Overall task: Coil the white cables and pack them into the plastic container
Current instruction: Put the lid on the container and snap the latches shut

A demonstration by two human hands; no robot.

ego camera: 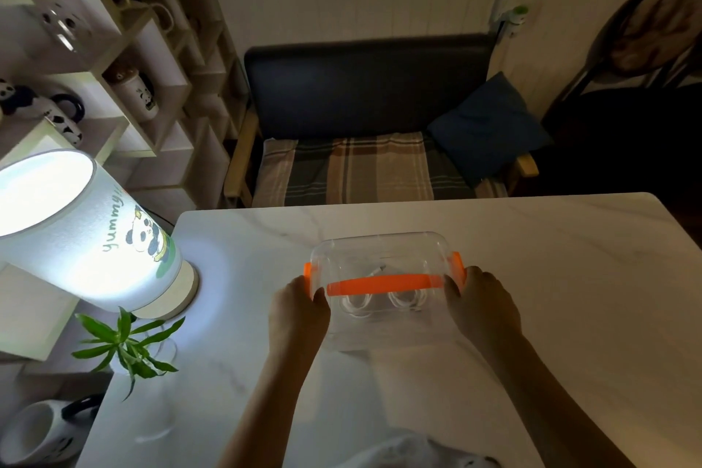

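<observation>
Lamp-lit marble counter [532, 277] carried the clear plastic container [383, 258], coiled white cables [380, 302] inside, between the left hand [300, 310] and right hand [480, 306] clasping its orange end latches [457, 268]; probably light, rigid, slippery, best held there.

Both bare forearms reach forward and converge slightly. The left hand [300, 300] and the right hand [479, 298] face each other palm-inward, wrists nearly straight, fingers curled forward in a closed grip, thumbs pointing ahead, the two hands held level and well apart.
</observation>
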